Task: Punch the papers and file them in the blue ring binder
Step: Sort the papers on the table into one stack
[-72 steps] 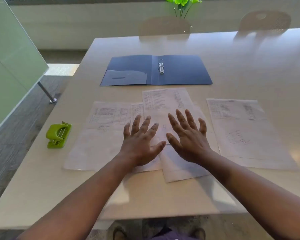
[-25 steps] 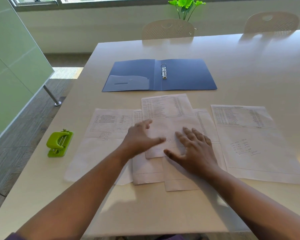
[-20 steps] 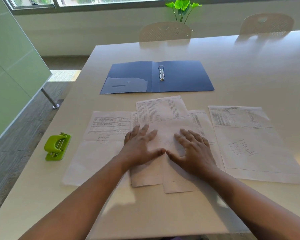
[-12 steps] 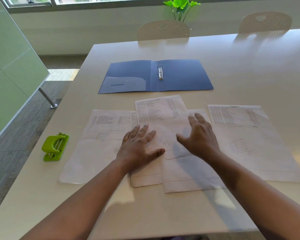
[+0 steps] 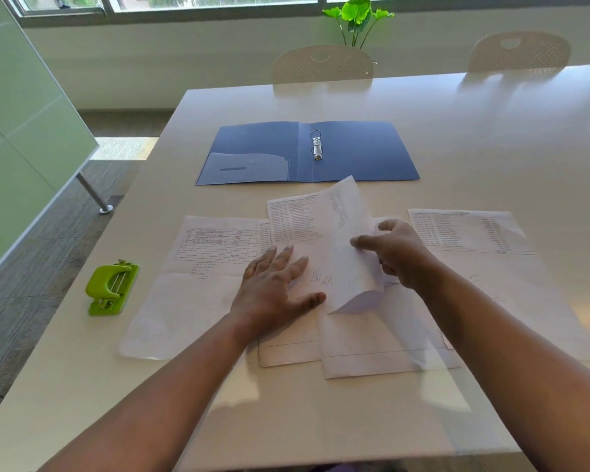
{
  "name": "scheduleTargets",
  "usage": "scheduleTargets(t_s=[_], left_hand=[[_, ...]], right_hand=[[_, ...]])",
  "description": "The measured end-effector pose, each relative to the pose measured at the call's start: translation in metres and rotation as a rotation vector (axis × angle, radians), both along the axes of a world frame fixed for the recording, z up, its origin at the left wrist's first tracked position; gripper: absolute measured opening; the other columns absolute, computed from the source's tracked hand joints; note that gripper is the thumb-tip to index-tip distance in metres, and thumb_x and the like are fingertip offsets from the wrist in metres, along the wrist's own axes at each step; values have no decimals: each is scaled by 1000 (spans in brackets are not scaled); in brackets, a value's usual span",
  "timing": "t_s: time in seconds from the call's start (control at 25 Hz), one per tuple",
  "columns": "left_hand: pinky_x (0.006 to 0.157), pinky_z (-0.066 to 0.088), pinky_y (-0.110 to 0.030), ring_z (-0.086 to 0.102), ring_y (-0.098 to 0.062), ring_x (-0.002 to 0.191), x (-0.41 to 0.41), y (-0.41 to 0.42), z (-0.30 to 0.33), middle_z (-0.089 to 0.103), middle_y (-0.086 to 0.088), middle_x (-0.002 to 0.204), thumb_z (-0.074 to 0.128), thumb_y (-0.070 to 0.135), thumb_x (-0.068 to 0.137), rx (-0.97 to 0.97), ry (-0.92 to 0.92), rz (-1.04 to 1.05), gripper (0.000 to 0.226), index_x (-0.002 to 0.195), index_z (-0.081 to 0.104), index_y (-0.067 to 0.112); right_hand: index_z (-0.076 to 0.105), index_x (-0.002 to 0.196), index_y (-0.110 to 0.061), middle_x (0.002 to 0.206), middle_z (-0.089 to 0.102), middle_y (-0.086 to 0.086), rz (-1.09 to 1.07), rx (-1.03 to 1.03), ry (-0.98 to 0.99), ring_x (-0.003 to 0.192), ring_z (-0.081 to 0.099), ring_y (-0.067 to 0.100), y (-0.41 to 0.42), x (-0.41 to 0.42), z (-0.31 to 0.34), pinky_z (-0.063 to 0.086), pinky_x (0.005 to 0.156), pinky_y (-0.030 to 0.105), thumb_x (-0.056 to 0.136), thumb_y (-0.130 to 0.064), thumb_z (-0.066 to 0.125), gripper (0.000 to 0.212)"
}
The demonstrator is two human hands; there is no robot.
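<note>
Paper sheet point(image 5: 324, 233) thin, curling | right hand point(image 5: 397, 255) fingers pinch it | left hand point(image 5: 273, 287) flat

2 chairs point(image 5: 322, 64) (pale) flank a plant point(image 5: 358, 15).

Table point(image 5: 457, 137), binder point(image 5: 361, 155), papers point(image 5: 218, 247), punch point(image 5: 111, 287)

I see printed tables on the papers point(image 5: 321, 233) and blue pen scribbles on the top sheet point(image 5: 322, 279), but I can't read a word of them; nothing legible on the blue binder point(image 5: 365, 155) either
</note>
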State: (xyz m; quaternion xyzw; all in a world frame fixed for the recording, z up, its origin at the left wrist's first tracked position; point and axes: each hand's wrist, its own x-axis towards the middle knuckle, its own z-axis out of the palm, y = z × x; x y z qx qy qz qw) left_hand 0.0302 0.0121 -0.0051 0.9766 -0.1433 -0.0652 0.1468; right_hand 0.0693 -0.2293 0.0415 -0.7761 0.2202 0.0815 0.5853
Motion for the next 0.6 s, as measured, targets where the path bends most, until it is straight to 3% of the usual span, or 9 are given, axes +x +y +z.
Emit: scheduleTargets(t_s=[0.12,0.2,0.32,0.44,0.6], left_hand=[[126,-1,-42,-5,-15,157,1,0,1,6,10,171,38,89,81,-7,-6,-3,93,159,21,41],[126,0,-42,-4,-15,157,1,1,1,7,9,171,39,89,81,-24,-15,-1,94,159,22,40],[126,1,-42,-1,-14,157,-1,1,2,9,10,171,41,90,79,-56,-35,13,98,160,21,38],[127,9,-44,6,-15,157,0,2,3,15,7,170,49,83,82,-149,-24,31,95,160,25,33],[123,27,-42,29,-20,151,9,11,23,34,-5,163,66,41,96,-520,-39,211,68,154,41,16]], right_hand=[[67,99,-12,98,74,11,-18,52,1,84,72,28,-6,4,9,61,79,45,85,-24,78,21],[71,91,-11,97,75,13,21,8,-1,81,71,28,-11,6,10,61,80,45,90,-12,68,4],[75,87,-8,93,75,13,115,-204,-26,81,69,27,-14,3,-1,60,79,45,90,-8,61,14],[73,81,-12,82,73,7,99,-233,-122,74,66,25,-19,-2,-8,57,68,39,94,-17,63,17],[71,81,-14,74,69,3,31,-161,-214,64,61,21,-32,-4,0,52,60,32,98,-21,61,21]])
